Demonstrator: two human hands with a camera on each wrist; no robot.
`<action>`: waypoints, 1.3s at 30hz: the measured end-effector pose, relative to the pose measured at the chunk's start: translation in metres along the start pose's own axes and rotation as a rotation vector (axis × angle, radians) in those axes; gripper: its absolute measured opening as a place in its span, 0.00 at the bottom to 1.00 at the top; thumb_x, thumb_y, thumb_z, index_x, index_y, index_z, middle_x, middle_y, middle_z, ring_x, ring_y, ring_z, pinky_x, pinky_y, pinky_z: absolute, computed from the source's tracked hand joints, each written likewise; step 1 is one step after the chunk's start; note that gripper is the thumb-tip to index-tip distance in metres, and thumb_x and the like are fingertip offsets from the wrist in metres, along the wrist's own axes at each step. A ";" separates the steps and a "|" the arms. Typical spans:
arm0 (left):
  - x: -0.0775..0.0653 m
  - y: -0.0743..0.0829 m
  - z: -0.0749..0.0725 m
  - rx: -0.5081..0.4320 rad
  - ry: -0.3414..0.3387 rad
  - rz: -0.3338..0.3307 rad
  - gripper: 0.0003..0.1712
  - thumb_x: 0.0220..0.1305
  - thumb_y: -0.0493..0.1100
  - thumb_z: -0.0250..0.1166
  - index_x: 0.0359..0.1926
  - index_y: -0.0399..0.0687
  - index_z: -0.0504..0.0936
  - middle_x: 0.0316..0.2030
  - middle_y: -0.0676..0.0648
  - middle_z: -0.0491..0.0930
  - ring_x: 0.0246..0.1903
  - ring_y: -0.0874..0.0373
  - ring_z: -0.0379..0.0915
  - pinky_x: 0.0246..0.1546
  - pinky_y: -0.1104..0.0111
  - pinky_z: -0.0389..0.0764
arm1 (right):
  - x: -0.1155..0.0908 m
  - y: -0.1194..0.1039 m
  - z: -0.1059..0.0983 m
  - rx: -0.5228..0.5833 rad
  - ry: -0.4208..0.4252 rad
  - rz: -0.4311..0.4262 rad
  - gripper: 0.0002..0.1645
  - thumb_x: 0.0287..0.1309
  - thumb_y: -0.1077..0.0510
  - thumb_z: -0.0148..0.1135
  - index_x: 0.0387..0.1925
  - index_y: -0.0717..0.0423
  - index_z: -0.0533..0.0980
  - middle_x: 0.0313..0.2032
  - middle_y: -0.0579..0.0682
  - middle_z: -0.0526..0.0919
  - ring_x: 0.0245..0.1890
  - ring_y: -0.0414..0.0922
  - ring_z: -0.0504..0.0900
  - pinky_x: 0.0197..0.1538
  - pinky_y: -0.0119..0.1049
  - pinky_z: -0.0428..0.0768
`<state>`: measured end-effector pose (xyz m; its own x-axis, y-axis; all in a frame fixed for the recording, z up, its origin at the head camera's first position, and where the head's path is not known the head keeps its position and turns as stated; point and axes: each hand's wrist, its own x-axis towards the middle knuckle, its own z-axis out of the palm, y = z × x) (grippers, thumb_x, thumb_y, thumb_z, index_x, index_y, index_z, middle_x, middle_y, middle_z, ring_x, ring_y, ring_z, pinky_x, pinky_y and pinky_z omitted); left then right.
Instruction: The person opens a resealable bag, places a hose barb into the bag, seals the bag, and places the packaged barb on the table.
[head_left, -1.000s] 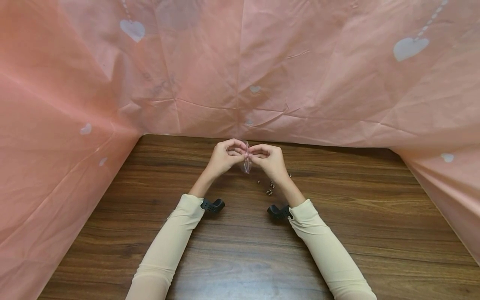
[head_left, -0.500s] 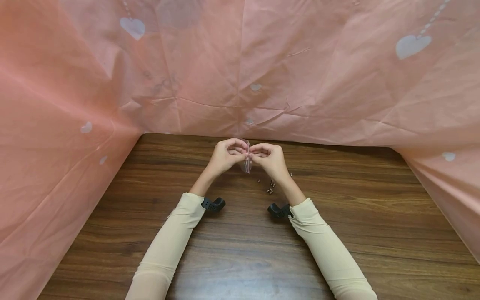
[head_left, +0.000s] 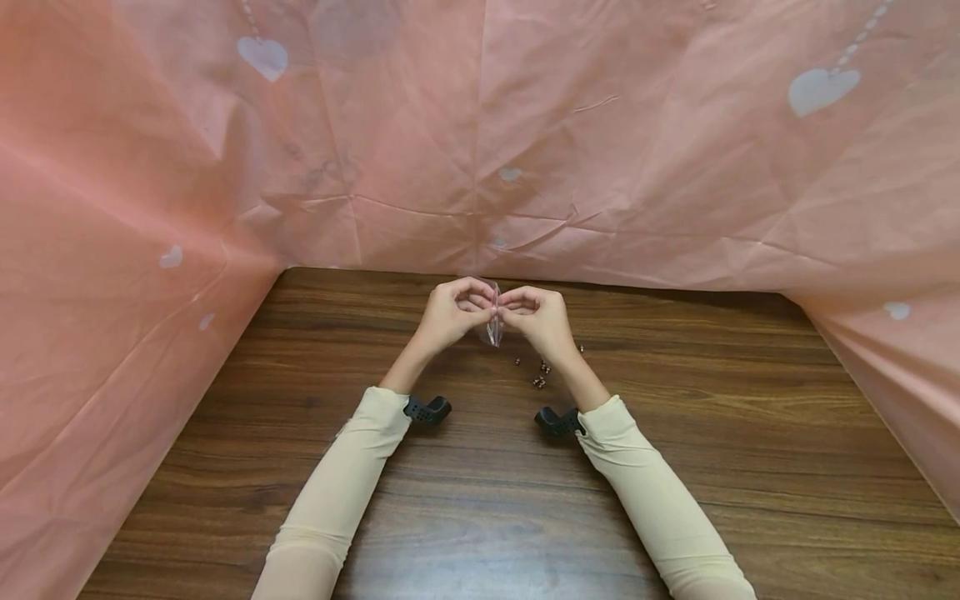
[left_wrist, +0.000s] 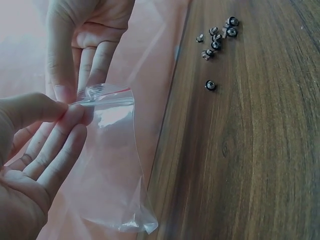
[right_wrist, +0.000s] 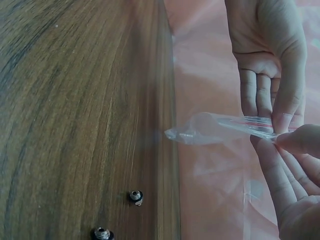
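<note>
A small clear zip-lock bag (left_wrist: 112, 165) with a red line along its seal hangs from the fingertips of both hands. My left hand (head_left: 444, 315) pinches one side of its mouth between thumb and fingers. From the other side my right hand (head_left: 543, 321) pinches the same zip edge, the two sets of fingertips meeting there. In the right wrist view the bag (right_wrist: 205, 131) appears nearly edge-on, its mouth strip narrow between the hands. Only clear film shows in the bag's body.
Several small metal pieces with black rings (left_wrist: 216, 45) lie scattered on the wooden table (head_left: 480, 500), near the right wrist. Pink sheeting with white hearts (head_left: 637, 192) rises behind the table and along both sides. Each wrist carries a black camera mount (head_left: 429, 411).
Both hands stay in place, still pinching the bag's mouth. The bag's film has turned and spread slightly between the fingers. The small metal pieces have not moved.
</note>
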<state>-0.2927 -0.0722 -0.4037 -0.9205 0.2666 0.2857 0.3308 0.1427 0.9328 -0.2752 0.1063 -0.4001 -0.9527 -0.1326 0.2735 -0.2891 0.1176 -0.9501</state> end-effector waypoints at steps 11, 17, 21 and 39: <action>-0.001 -0.001 0.002 0.024 0.008 0.004 0.10 0.58 0.28 0.71 0.42 0.31 0.84 0.35 0.35 0.86 0.28 0.64 0.82 0.30 0.74 0.82 | -0.003 -0.004 0.001 -0.032 0.033 0.037 0.09 0.56 0.72 0.67 0.39 0.75 0.83 0.31 0.60 0.90 0.31 0.37 0.88 0.37 0.28 0.85; -0.002 -0.001 0.003 0.023 0.004 -0.005 0.10 0.58 0.27 0.71 0.42 0.31 0.84 0.35 0.35 0.86 0.28 0.64 0.82 0.31 0.75 0.82 | -0.003 -0.004 0.000 -0.042 0.031 0.044 0.09 0.56 0.72 0.67 0.39 0.76 0.83 0.33 0.66 0.89 0.30 0.37 0.89 0.39 0.34 0.86; -0.001 -0.002 0.003 0.021 0.000 -0.002 0.10 0.57 0.27 0.71 0.42 0.32 0.84 0.35 0.35 0.86 0.28 0.65 0.82 0.31 0.75 0.82 | -0.002 -0.003 0.001 -0.029 0.026 0.052 0.09 0.56 0.73 0.66 0.39 0.77 0.82 0.35 0.71 0.87 0.28 0.34 0.87 0.41 0.41 0.87; -0.001 -0.002 0.003 0.018 -0.011 0.004 0.12 0.56 0.25 0.70 0.43 0.30 0.83 0.35 0.34 0.85 0.29 0.64 0.81 0.33 0.76 0.82 | -0.002 -0.002 0.000 -0.007 0.017 0.068 0.09 0.57 0.74 0.65 0.39 0.79 0.81 0.36 0.73 0.86 0.27 0.32 0.87 0.42 0.43 0.86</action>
<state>-0.2922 -0.0698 -0.4067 -0.9170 0.2774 0.2866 0.3380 0.1591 0.9276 -0.2731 0.1058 -0.3986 -0.9716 -0.1076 0.2105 -0.2239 0.1323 -0.9656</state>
